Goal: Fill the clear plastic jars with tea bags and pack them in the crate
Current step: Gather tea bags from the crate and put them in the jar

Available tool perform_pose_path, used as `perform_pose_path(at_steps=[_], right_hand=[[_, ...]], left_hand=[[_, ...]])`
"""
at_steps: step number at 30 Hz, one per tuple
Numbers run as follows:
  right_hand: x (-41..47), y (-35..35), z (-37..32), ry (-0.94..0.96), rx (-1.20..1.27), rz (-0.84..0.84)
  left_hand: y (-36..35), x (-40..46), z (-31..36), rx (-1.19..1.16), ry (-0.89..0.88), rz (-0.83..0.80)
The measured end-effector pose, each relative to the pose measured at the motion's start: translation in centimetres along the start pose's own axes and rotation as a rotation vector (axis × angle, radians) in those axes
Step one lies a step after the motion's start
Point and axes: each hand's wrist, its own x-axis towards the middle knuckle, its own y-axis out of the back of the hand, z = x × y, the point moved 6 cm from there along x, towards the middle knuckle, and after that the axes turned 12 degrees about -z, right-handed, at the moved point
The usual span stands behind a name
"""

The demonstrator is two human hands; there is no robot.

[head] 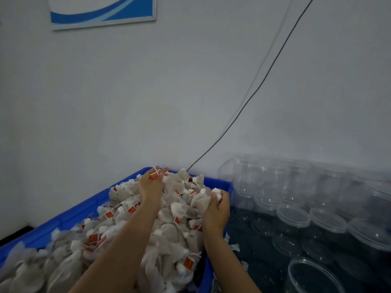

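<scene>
Tea bags [182,199] heaped between left hand [151,185] and right hand [218,210], fingers curled around them, strings tangled: likely spill beside open jar [311,275].

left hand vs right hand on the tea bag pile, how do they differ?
The left hand reaches further back in the blue plastic crate, fingers curled over an orange-tagged tea bag; the right hand sits nearer the crate's right edge, pinching white bags. Both gather from the heap of white tea bags.
</scene>
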Motion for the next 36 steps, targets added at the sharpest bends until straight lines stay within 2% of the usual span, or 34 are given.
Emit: perform_pose_path(at_steps=[2,4,8,10,12,15,18,23,30,36], right_hand=[[-0.2,0.1,-0.1,-0.002,0.026,0.015],[-0.3,0.2,0.0,-0.004,0.028,0.019],[-0.1,0.2,-0.1,-0.001,-0.029,0.016],[-0.1,0.1,-0.1,0.000,-0.044,0.012],[-0.1,0.1,-0.1,-0.001,-0.043,0.002],[0.1,0.0,0.2,-0.011,-0.026,-0.007],[-0.2,-0.2,-0.3,0.010,0.025,-0.048],[-1.4,0.7,-4.6,0.168,0.156,-0.174],[-2.3,9.8,-10.7,0.226,0.155,-0.101],[-3.1,20.7,-11.4,0.173,0.034,0.040]], left_hand=[[-0.2,-0.1,0.8,0.088,-0.059,-0.091],[-1.1,-0.7,0.2,0.303,-0.054,-0.232],[-2.8,-2.6,-3.2,0.932,0.032,-0.506],[-3.1,-3.3,-4.1,1.011,0.075,-0.564],[-3.5,-3.6,-4.2,1.026,0.087,-0.591],[-3.1,-3.3,-3.9,0.883,0.069,-0.508],[-2.6,-3.3,-1.9,0.721,-0.049,-0.398],[-3.2,-3.8,4.1,0.529,-0.236,-0.404],[-8.6,-8.0,10.1,0.532,-0.387,-0.543],[-15.6,-14.5,10.1,0.439,-0.381,-0.679]])
